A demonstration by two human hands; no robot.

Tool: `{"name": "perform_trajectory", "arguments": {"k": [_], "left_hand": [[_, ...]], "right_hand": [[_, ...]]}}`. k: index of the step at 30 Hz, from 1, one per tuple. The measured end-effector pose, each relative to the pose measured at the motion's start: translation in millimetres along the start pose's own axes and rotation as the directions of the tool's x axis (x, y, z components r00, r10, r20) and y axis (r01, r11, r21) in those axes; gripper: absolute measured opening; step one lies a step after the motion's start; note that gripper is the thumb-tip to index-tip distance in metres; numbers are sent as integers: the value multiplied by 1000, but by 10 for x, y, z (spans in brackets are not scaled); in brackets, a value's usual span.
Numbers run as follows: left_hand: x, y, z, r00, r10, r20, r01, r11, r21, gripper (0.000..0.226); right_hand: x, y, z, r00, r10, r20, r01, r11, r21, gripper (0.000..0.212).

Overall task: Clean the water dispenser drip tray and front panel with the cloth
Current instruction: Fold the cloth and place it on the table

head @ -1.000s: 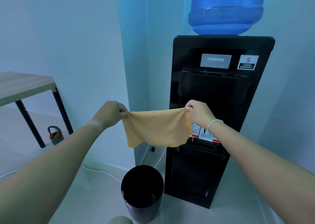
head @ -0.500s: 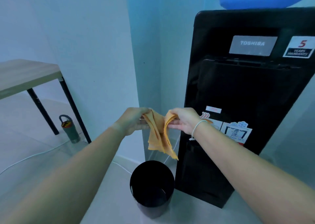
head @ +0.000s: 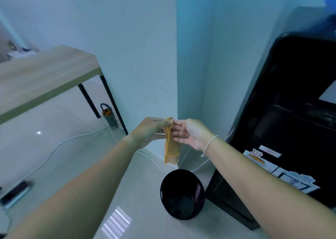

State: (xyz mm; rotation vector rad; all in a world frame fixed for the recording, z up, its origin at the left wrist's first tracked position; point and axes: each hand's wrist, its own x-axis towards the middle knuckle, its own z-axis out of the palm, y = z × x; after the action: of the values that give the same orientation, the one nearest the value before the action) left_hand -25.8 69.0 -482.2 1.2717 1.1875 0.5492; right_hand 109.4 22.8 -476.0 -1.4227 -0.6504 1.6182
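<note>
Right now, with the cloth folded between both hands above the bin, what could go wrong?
1. The orange cloth hangs almost above the open black bin; if the left hand loosens its pinch, it may fall in.
2. The right hand only touches the cloth with straight fingers, so it adds little hold.
3. A white cable runs across the floor near the water dispenser; stepping closer could catch it.

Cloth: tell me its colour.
Orange-yellow, plain; the cloth hangs between the hands in the head view.
</note>
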Motion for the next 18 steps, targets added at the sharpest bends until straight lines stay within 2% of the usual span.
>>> {"name": "perform_trajectory", "arguments": {"k": [6, 11, 14, 16, 18], "left_hand": [[-382, 753, -822, 991, 53, -123, -49, 998, 39, 25], [-646, 1366, -1628, 964, 125, -235, -114, 992, 58, 23], [-759, 1640, -2130, 947, 159, -281, -134, 985, 106, 21], [-792, 1766, -2475, 933, 191, -306, -158, 979, 131, 20], [-853, 1879, -2836, 927, 229, -298, -185, 968, 168, 17]], "right_hand": [[-181, -877, 777, 986, 75, 150, -52, 987, -153, 19], [-245, -1593, 1495, 974, 33, 224, 45, 941, -334, 13], [-156, -1883, 1864, 942, -227, 248, 326, 797, -508, 31], [-63, -1979, 2054, 857, -412, 310, 514, 631, -582, 25], [72, -2049, 2294, 795, -441, 417, 598, 453, -661, 19]]}}
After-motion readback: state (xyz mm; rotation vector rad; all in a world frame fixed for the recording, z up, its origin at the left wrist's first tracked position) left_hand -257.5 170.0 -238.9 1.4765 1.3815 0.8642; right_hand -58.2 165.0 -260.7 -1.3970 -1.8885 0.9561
